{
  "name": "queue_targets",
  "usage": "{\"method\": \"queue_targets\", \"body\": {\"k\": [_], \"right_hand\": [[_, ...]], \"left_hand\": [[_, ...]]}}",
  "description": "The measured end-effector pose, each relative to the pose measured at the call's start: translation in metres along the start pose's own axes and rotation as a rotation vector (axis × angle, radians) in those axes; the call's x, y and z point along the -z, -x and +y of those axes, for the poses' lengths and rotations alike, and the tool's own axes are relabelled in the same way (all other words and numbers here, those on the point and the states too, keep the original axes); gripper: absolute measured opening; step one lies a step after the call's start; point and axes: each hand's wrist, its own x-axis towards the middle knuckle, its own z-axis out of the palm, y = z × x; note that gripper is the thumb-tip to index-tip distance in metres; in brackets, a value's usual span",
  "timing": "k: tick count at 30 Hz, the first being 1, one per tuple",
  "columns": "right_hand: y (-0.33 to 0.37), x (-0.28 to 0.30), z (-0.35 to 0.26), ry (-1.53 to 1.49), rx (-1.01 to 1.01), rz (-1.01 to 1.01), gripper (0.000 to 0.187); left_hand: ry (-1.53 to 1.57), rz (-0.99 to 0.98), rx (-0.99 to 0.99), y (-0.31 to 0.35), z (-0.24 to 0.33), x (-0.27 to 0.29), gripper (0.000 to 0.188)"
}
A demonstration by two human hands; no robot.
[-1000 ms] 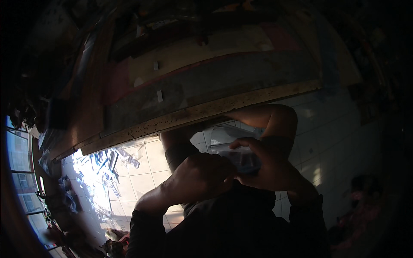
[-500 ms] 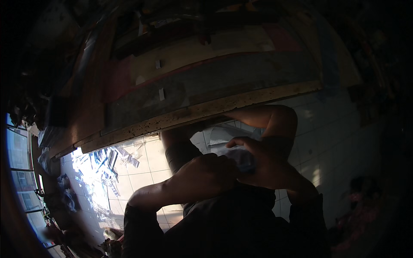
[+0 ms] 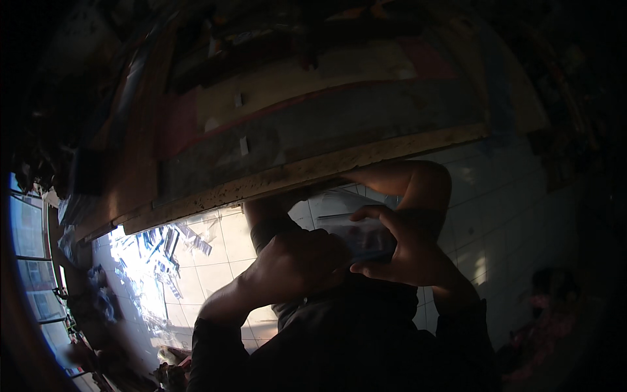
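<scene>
Above my lap, a flat, pale see-through packet point(image 3: 367, 239), perhaps of plastic, lies between my two hands. Around its right end goes my right hand point(image 3: 410, 253), one digit along the far edge and another along the near edge. My left hand point(image 3: 302, 262) is closed at the packet's left end, knuckles up; its fingertips are hidden. Something dark and reddish shows faintly through the packet, too dim to name.
A worn wooden bench point(image 3: 307, 160) with a thick front edge crosses ahead of my knees. Small pale pieces point(image 3: 244, 146) lie on its dark top. Left of my legs, shiny strips and scraps point(image 3: 166, 248) litter the sunlit tiled floor point(image 3: 228, 238). Windows point(image 3: 29, 242) stand at the far left.
My left hand has shifted slightly left, and its wrist has lifted. The hands are farther apart, and more of the packet shows flat between them. My right hand has opened wider around it.
</scene>
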Motion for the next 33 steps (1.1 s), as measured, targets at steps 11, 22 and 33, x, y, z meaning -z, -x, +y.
{"method": "queue_targets", "body": {"k": [11,22,33], "right_hand": [[-0.002,-0.003,-0.002,0.132,-0.036,0.026,0.077],[-0.008,-0.004,-0.007,0.062,-0.218,-0.130,0.077],[0.006,0.002,0.007,0.020,-0.084,0.001,0.079]], "left_hand": [[0.100,-0.027,-0.010,-0.006,0.001,-0.005,0.009],[-0.020,-0.365,-0.035,-0.011,0.006,-0.001,0.009],[-0.056,-0.185,0.036,0.000,0.000,-0.003,0.009]]}}
